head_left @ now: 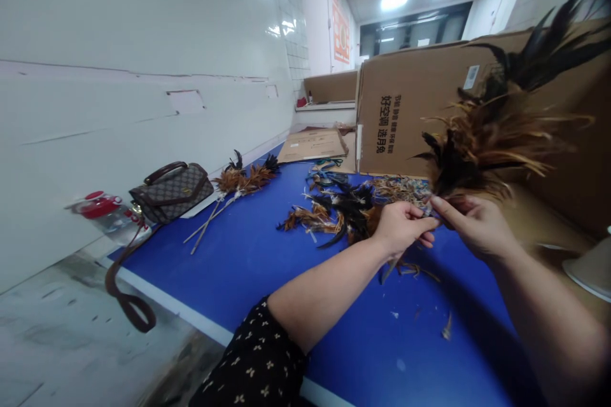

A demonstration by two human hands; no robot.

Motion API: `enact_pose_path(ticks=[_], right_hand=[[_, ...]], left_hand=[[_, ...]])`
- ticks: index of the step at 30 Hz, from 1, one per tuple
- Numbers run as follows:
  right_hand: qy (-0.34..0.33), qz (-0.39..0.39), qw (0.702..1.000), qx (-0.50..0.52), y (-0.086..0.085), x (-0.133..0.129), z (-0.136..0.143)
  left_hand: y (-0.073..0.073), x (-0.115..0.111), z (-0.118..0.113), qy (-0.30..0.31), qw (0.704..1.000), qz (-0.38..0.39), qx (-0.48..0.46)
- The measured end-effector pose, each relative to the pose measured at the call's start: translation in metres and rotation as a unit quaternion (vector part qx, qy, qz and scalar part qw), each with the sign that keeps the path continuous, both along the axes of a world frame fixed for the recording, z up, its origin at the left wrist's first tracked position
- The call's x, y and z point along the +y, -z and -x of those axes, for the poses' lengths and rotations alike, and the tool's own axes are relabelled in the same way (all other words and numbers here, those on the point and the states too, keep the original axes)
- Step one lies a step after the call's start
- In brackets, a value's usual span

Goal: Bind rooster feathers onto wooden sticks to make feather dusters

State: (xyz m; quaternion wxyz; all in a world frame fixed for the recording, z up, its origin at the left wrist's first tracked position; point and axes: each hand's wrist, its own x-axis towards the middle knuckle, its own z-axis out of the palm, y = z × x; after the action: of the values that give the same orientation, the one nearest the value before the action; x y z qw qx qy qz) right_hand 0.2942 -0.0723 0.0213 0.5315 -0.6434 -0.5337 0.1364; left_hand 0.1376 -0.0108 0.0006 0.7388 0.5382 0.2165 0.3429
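A feather duster (496, 133) with brown and black feathers rises from my right hand (482, 226), whose fingers are closed round its lower end. Close beside it, my left hand (405, 226) pinches at the same lower end; its fingertips nearly meet those of the right. Whatever thin piece lies between the left fingers is too small to make out. Behind my left hand, a pile of loose black and brown feathers (353, 206) lies on the blue table (267, 267). A heap of small tan feathers (401, 189) spreads just beyond the hands.
Two feathered sticks (248, 178) lie crossed at the left, near a patterned handbag (174, 191) and a red-capped bottle (105, 213). Flat cardboard (312, 145) lies at the back. A large cardboard box (401, 121) stands behind the hands. A white object (592, 267) is at right.
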Motion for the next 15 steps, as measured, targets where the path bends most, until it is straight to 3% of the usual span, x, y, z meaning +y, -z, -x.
enact_pose_path(ticks=[3,5,9,15], right_hand=[[-0.019,-0.013,0.999,0.032,0.000,-0.002,-0.005],[-0.031,-0.009,0.998,0.050,0.000,-0.003,-0.008],[-0.066,0.002,0.997,0.047,0.003,-0.003,-0.009],[-0.040,-0.048,0.997,0.035,0.002,0.000,0.001]], left_hand=[[-0.002,0.006,0.006,0.127,0.991,0.008,-0.046],[-0.002,0.009,0.009,0.143,0.988,0.010,-0.047],[-0.003,0.011,0.008,0.089,0.995,0.017,-0.035],[-0.003,0.006,0.002,-0.040,0.999,0.027,-0.023]])
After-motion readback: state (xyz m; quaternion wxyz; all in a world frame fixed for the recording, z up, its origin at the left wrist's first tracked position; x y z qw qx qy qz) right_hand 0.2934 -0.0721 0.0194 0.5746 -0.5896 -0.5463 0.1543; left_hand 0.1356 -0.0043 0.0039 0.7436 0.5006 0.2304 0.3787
